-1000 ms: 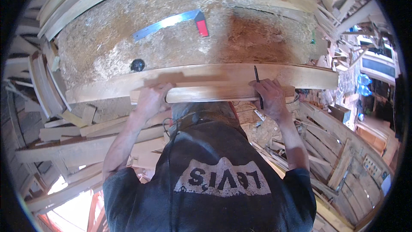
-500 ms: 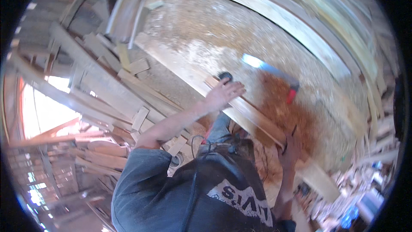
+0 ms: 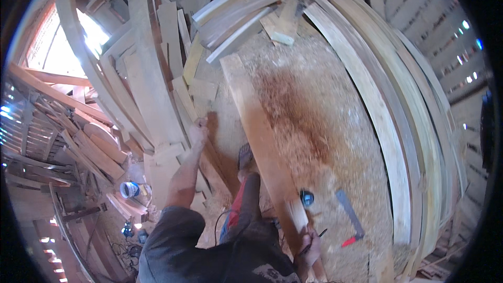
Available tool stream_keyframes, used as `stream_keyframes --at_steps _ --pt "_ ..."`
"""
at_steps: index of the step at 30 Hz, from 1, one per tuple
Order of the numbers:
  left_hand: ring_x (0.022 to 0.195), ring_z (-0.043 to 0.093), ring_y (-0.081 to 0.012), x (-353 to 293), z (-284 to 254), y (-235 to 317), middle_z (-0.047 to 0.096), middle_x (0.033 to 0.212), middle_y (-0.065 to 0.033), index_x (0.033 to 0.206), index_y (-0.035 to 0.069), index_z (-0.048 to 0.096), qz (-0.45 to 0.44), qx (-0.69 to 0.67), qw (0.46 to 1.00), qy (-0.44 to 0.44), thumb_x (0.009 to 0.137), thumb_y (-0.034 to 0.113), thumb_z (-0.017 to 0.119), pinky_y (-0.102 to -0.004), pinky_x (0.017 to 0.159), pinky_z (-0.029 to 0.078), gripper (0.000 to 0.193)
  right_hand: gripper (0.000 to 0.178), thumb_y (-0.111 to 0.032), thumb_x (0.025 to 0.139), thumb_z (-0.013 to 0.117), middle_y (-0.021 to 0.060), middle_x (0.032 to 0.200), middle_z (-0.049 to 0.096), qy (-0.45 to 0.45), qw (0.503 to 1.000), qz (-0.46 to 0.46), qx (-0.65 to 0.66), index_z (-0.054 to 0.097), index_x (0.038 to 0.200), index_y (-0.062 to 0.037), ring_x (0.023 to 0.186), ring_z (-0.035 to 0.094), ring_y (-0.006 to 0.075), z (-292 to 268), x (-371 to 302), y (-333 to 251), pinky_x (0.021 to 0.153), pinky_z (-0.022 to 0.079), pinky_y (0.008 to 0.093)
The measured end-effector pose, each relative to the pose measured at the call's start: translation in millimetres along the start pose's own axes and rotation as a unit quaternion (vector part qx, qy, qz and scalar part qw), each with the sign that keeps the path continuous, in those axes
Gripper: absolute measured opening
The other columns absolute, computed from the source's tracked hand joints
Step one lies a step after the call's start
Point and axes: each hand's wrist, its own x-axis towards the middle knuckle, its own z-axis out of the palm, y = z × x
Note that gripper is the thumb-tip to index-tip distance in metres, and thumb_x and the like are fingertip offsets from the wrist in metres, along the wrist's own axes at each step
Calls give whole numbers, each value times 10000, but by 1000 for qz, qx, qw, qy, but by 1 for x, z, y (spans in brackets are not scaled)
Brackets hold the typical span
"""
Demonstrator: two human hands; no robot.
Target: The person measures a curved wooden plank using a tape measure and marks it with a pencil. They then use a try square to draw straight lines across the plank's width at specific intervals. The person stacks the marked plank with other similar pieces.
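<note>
A long wooden plank (image 3: pixel 262 141) stretches away in front of me over the sawdust-covered ground. On its near part lies a shorter, paler piece of wood (image 3: pixel 297 214). My right hand (image 3: pixel 310 246) is closed at this piece's edge, with a dark, thin pencil (image 3: pixel 323 232) sticking out of the fingers. Out to the left, my left hand (image 3: pixel 198 131) looks closed beside the top end of a brown board (image 3: pixel 216 160); what it grips, if anything, is hidden. A black and blue tape measure (image 3: pixel 307 197) lies right of the plank. Beyond it rests a red-ended carpenter's square (image 3: pixel 351 217).
Long curved boards (image 3: pixel 387 141) are stacked along the right. Leaning timber (image 3: pixel 149 73) and loose offcuts crowd the left, and short curved pieces (image 3: pixel 238 15) are piled at the far end. A white and blue bucket (image 3: pixel 129 189) stands at the lower left.
My view has turned. The left hand has come off the short piece and moved left to the boards there. The right hand remains at the short piece with the pencil.
</note>
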Motion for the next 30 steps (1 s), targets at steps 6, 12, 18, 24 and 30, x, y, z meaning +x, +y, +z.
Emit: stream_keyframes --at_steps 6,12,18,24,30 --pt "806 681 -314 291 12 114 685 862 -154 1025 53 674 51 8 999 9 989 390 728 -439 755 529 343 471 -336 1019 679 235 1203 692 -97 965 65 -235 621 1371 -28 1090 654 419 47 55 -56 995 519 530" --pt "1302 596 -377 549 67 255 623 1385 -212 1386 50 625 309 125 943 -2 855 421 857 -450 1104 487 688 468 -354 1012 695 257 1216 678 -101 935 117 -320 634 1335 -20 1082 653 436 72 81 -96 977 529 557" --pt "1539 316 -445 681 140 297 372 1650 -226 1630 130 388 277 172 934 -146 706 640 891 -544 1273 261 1169 469 -373 1005 710 280 1230 665 -93 921 102 -364 646 1298 -13 1074 652 454 89 104 -118 959 539 585" --pt "1551 269 -477 686 167 302 306 1683 -204 1682 361 287 210 196 949 -131 688 669 881 -637 1260 202 1199 513 -378 991 723 277 1248 657 -110 899 166 -390 620 1338 -14 1102 636 460 98 125 -135 986 519 580" --pt "1522 305 -496 660 154 312 342 1642 -230 1667 409 318 250 221 931 -147 701 569 894 -658 1236 226 1136 562 -382 977 736 274 1266 649 -109 897 181 -389 594 1378 -16 1130 620 465 98 131 -131 1012 498 576"
